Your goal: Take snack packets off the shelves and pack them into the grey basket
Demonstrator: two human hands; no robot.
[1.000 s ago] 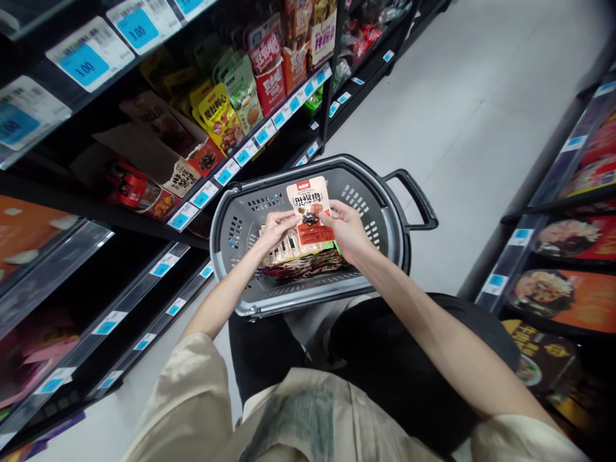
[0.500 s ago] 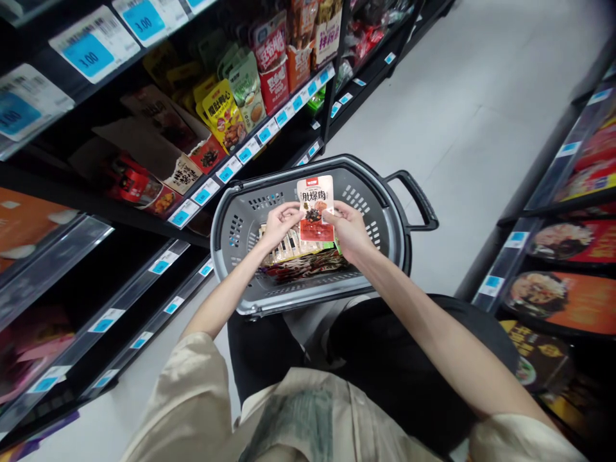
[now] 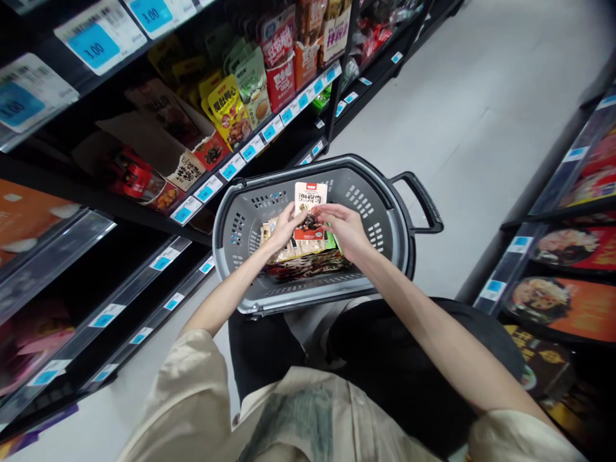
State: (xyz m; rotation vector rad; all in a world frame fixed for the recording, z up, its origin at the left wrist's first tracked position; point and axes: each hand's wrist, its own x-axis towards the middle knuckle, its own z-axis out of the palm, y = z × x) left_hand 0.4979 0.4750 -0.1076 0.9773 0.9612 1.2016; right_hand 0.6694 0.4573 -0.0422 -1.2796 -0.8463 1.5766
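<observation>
A small flat snack packet [image 3: 310,192], cream above and red below with dark lettering and a food picture, is held upright over the basket. My left hand [image 3: 285,226] grips its left edge, thumb across the front. My right hand [image 3: 345,226] is at the packet's right side, its fingertips bunched over the front face. Whether those fingertips pinch anything is too small to tell. Under both hands is a grey shopping basket [image 3: 380,197] with slotted walls. Inside lie stacked cream packets [image 3: 283,250] and dark, shiny packets [image 3: 308,264], partly covered by my hands.
Left, a dark shelf holds yellow packets [image 3: 229,112], green packets [image 3: 255,90] and an opened carton [image 3: 185,168] behind price tags. The basket's black handle [image 3: 428,204] juts right. Right, another shelf carries orange boxed food [image 3: 568,308]. The pale floor [image 3: 462,122] runs between the shelves.
My right hand has moved from the packet's right edge to over its front face. The packet has shifted slightly left and down, and my left thumb reaches further across it.
</observation>
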